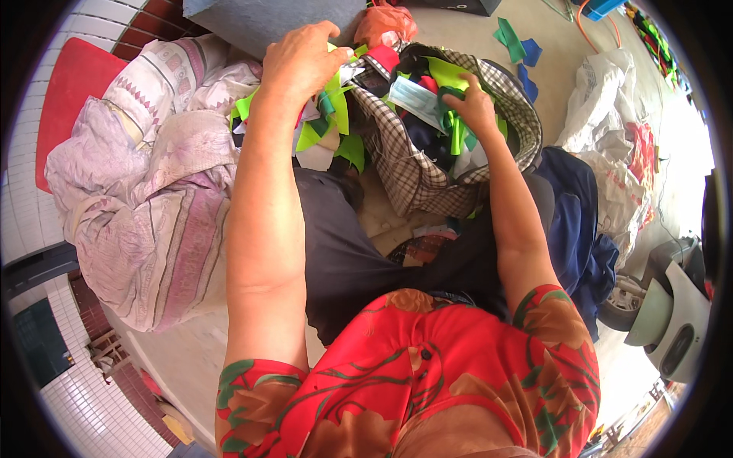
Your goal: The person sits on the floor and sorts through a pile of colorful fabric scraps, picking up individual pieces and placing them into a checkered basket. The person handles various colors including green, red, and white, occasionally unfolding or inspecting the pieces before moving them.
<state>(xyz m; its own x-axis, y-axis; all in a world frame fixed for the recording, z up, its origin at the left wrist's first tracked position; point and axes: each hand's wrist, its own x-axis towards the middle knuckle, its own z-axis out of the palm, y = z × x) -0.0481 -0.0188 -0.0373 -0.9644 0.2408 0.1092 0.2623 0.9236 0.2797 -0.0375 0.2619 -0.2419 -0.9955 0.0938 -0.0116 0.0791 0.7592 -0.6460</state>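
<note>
In front of me stands a checked cloth bag [397, 172], its mouth wide, filled with cloth scraps. My right hand [475, 111] reaches into it, thumb and fingers around a dark green cloth scrap [450, 95]. A bright green strip [458, 136] hangs below that hand. A light blue face mask [416, 101] lies on the scraps beside it. My left hand [301, 62] is left of the bag, above a heap of green and white scraps [328, 114]. Its thumb and index finger are apart, with nothing visible between them; the other fingers are partly hidden.
A stained, patterned cloth bundle [160, 183] lies at left, beside a red panel [72, 99]. Beyond the bag sit a red plastic bag [384, 27] and a grey object [267, 19]. Loose scraps [510, 42], a white sack [603, 99] and a wheeled machine [672, 313] are at right.
</note>
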